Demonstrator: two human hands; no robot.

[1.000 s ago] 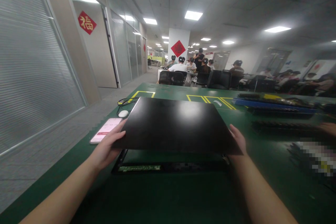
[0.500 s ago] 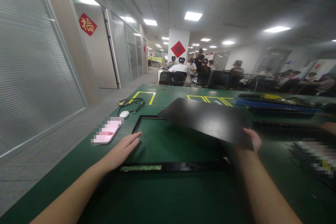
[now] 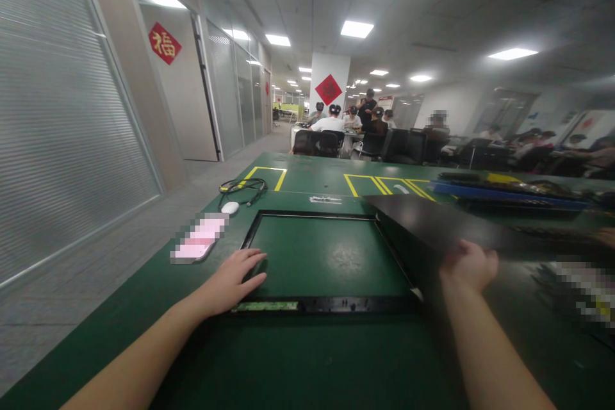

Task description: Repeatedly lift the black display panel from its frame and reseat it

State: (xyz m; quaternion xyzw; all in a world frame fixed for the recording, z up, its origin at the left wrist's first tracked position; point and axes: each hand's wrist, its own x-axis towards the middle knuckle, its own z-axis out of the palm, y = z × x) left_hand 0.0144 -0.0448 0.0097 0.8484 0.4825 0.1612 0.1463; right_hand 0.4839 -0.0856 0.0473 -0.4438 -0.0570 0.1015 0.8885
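A thin black rectangular frame (image 3: 331,305) lies flat on the green tabletop, a strip of green circuit board (image 3: 269,307) showing along its near edge. My left hand (image 3: 236,277) rests on the frame's left side, fingers stretched out and apart. To the right, my right hand (image 3: 471,266) grips a flat dark panel (image 3: 432,223) by its near edge, holding it tilted above the table. The panel's far right part is blurred, and its near corner overlaps the frame's right side in view. A small whitish tab (image 3: 416,293) sits at the frame's near right corner.
A phone (image 3: 199,240), a white mouse (image 3: 230,207) and a coiled black cable (image 3: 243,191) lie at the left. Blue and black parts (image 3: 509,195) are stacked at the back right. Several people sit at tables beyond.
My right hand has swung the dark panel rightward off the frame, uncovering the frame's far right corner and a small item behind it. My left hand stays on the frame's left side, fingers more spread.
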